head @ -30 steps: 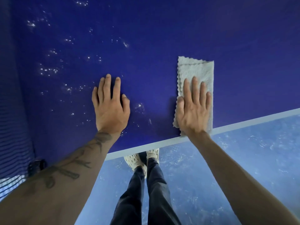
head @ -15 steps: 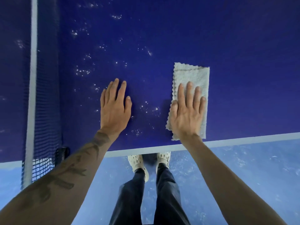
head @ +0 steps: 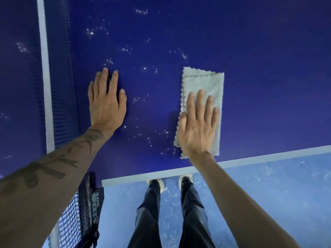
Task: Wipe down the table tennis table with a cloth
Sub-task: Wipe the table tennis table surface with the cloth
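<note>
The dark blue table tennis table (head: 259, 51) fills the upper view, with a white line along its near edge. A folded pale grey cloth (head: 206, 83) lies flat on it near that edge. My right hand (head: 198, 126) presses on the cloth's lower half with straight fingers. My left hand (head: 106, 102) rests flat on the bare table surface to the left, fingers straight. Shiny specks and droplets dot the surface between and beyond my hands.
The net (head: 60, 77) with its white top band (head: 44, 77) runs up the left side, and its clamp post (head: 89, 194) hangs at the table's edge. Below the edge are the blue floor (head: 268, 194) and my legs in dark trousers (head: 170, 212).
My hands and the cloth have shifted leftward along the table toward the net, which has come further into view. My right hand still presses the cloth.
</note>
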